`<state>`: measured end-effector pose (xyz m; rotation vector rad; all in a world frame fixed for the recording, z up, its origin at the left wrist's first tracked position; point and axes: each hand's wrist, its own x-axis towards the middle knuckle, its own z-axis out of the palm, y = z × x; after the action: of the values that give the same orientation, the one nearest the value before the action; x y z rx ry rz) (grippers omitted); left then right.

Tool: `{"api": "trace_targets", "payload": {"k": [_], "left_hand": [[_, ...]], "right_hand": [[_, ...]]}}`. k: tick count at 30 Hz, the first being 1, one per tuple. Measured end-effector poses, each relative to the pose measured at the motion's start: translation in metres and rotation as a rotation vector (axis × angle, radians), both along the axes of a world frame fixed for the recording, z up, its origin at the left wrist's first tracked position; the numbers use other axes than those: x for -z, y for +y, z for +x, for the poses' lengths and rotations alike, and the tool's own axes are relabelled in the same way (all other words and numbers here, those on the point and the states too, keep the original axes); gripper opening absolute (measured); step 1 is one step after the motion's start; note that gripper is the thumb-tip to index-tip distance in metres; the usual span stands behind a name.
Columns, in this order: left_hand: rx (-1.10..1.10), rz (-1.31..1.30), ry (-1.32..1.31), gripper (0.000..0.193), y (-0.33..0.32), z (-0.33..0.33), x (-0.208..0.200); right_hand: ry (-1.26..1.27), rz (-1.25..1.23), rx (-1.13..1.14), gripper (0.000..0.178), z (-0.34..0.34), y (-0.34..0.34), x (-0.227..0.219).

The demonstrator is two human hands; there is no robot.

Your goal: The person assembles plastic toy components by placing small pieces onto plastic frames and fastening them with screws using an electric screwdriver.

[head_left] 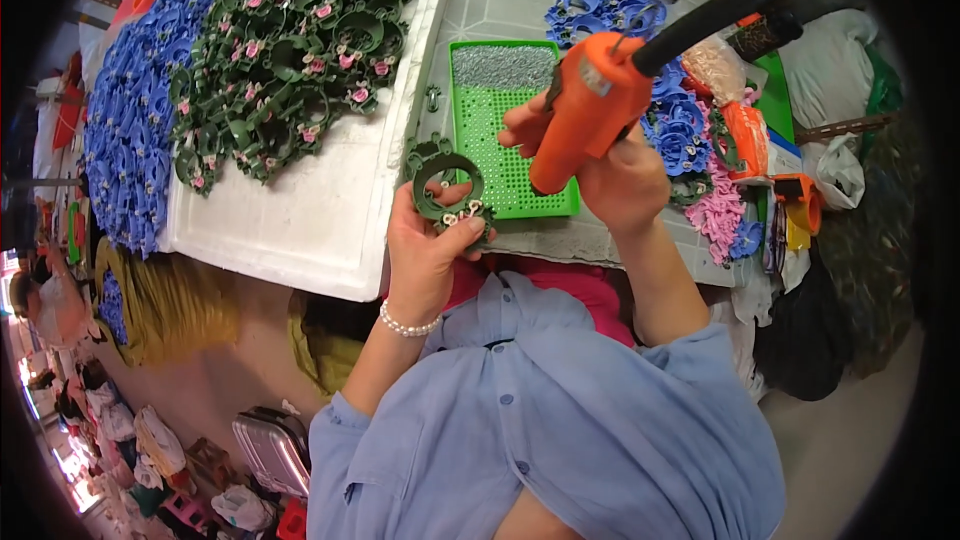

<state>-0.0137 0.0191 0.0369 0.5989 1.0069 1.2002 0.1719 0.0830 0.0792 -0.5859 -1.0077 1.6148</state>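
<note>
My left hand [425,240], with a pearl bracelet at its wrist, holds a dark green plastic ring-shaped part [448,186] near the tray's left edge. Small pale pieces show on the part beside my thumb. My right hand [628,180] is around an orange power screwdriver [592,105], its fingers coming out on the far side; a black cable runs up from the tool. I cannot make out the tool's tip. Under the tool lies a green perforated tray [490,145] with a heap of small silvery screws [505,67] at its far end.
Green parts with pink flowers [300,55] cover a white foam board [290,235] at left, beside piled blue parts [140,120]. More blue parts [600,5] lie at back right, near pink pieces [715,208]. An orange tape dispenser [800,198] hangs at the right edge.
</note>
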Motion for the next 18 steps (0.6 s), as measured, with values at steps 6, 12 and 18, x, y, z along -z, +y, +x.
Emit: {"api": "trace_targets", "payload": {"k": [6, 12, 18], "left_hand": [[-0.024, 0.045, 0.05, 0.047, -0.003, 0.003, 0.0], [-0.029, 0.018, 0.031, 0.054, -0.006, 0.0, 0.007], [-0.005, -0.025, -0.01, 0.06, -0.008, 0.004, 0.017]], "right_hand": [[0.105, -0.096, -0.069, 0.066, 0.007, -0.009, 0.013], [0.215, -0.061, -0.039, 0.081, 0.001, -0.015, 0.022], [-0.096, -0.077, 0.028, 0.108, -0.001, -0.018, 0.005]]}}
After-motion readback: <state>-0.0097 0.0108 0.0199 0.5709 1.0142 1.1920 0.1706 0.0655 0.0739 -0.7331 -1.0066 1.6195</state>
